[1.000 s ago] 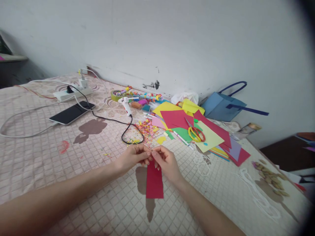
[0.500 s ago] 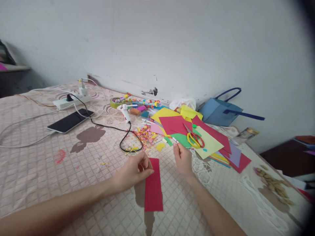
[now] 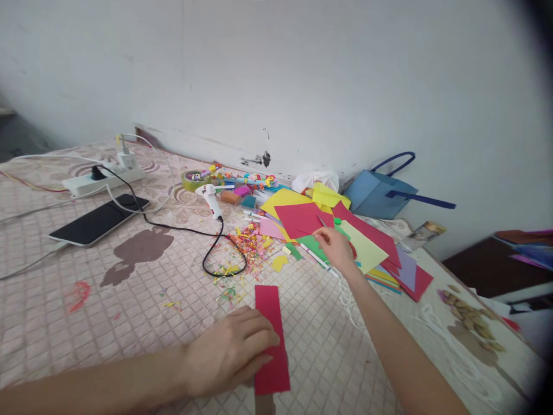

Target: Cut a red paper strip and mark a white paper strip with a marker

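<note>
My left hand (image 3: 237,349) lies over a red paper strip (image 3: 268,305), with fingers and thumb closed against its left part. The strip's upper and lower ends stay visible. Over the coloured paper pile, my right hand (image 3: 336,246) has its fingers closed around the scissors (image 3: 353,250). Most of the yellow and red handles are hidden by the hand; a blade tip and some red handle show. Just left of that hand, a white marker pen (image 3: 315,256) lies on the table beside green paper.
A white glue gun (image 3: 209,200) with a black cord lies among paper scraps (image 3: 248,248). To the left are a tablet-like black device (image 3: 99,219) and a power strip (image 3: 103,181). White string (image 3: 349,302), a blue bag (image 3: 378,193) and peanut-like pieces (image 3: 469,317) are on the right.
My right hand has let go of the marker and moved onto the scissors. My left hand has come down flatter over the red strip. The view has shifted slightly.
</note>
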Demonstrator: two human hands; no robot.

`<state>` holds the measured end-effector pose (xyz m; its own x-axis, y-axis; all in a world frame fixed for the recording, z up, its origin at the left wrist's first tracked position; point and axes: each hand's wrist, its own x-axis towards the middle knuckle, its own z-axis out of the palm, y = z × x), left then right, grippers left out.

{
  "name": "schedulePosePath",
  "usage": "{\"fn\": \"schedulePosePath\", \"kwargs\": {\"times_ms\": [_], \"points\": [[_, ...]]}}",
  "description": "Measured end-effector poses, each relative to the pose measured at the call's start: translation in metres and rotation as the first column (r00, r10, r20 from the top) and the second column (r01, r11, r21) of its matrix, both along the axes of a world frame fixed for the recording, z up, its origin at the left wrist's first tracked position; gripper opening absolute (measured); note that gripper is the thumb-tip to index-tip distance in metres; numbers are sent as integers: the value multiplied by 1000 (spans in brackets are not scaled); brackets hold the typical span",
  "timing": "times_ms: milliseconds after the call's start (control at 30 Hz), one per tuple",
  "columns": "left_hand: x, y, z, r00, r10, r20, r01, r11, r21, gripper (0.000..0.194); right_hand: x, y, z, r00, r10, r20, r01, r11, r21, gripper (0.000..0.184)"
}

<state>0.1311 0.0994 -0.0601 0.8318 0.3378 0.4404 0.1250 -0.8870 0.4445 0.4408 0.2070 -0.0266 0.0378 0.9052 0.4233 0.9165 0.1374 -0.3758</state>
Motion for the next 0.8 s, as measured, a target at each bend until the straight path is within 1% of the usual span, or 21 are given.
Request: {"fn": "schedulePosePath", "kwargs": {"times_ms": [67, 100, 167, 233, 300, 367, 433, 467, 500, 533, 567, 600, 667, 700, 733, 800], "points": [[-2, 0, -1, 997, -64, 45, 61, 996, 68, 21, 0, 6, 1, 999, -7, 35, 9, 998, -57, 28], [-3, 0, -1, 995, -82, 54, 77, 994, 83, 23, 0, 8, 1, 999, -10, 50, 14, 997, -82, 29], [-4, 1, -1, 993, -98, 65, 93, 992, 80, 24, 1, 11, -4, 997, -9, 72, 18, 992, -126, 25], [-5, 2, -2, 993, -100, 69, 96, 993, 62, 24, 2, 11, -12, 997, -3, 74, 14, 988, -156, 26], [-5, 3, -4, 993, -101, 64, 98, 994, 47, 24, 2, 12, -17, 999, 6, 53, 2, 989, -147, 29], [-4, 2, -5, 992, -107, 63, 105, 994, 40, 24, 0, 13, -16, 1000, 13, 11, -12, 996, -83, 22], [-4, 2, -6, 992, -106, 72, 104, 994, 33, 25, -4, 15, -5, 998, 13, -54, -10, 999, 42, 9], [-5, 2, -6, 992, -99, 77, 97, 995, 30, 25, -7, 15, 3, 995, 11, -97, 1, 993, 120, 13], [-5, 1, -6, 993, -90, 78, 88, 996, 28, 25, -10, 15, 12, 987, 18, -160, 19, 974, 227, 18], [-5, 1, -6, 994, -80, 80, 78, 997, 29, 24, -14, 14, 21, 943, 120, -310, 17, 914, 406, 23], [-5, 1, -6, 994, -72, 82, 70, 997, 30, 24, -17, 12, 30, 882, 246, -402, 4, 849, 528, 29], [-5, 1, -6, 994, -67, 86, 64, 997, 30, 23, -20, 10, 38, 830, 329, -450, 6, 801, 598, 31], [-5, 2, -6, 993, -58, 100, 56, 998, 25, 22, -25, 2, 48, 761, 390, -519, 44, 767, 640, 23], [-5, 2, -6, 993, -50, 106, 48, 999, 22, 22, -27, -3, 49, 716, 404, -569, 58, 778, 625, 20], [-5, 3, -7, 993, -41, 107, 39, 999, 18, 21, -28, -8, 47, 656, 416, -630, 48, 810, 585, 18], [-4, 4, -7, 995, -22, 94, 21, 1000, 15, 20, -30, -20, 37, 490, 416, -766, -37, 888, 459, 17]]}}
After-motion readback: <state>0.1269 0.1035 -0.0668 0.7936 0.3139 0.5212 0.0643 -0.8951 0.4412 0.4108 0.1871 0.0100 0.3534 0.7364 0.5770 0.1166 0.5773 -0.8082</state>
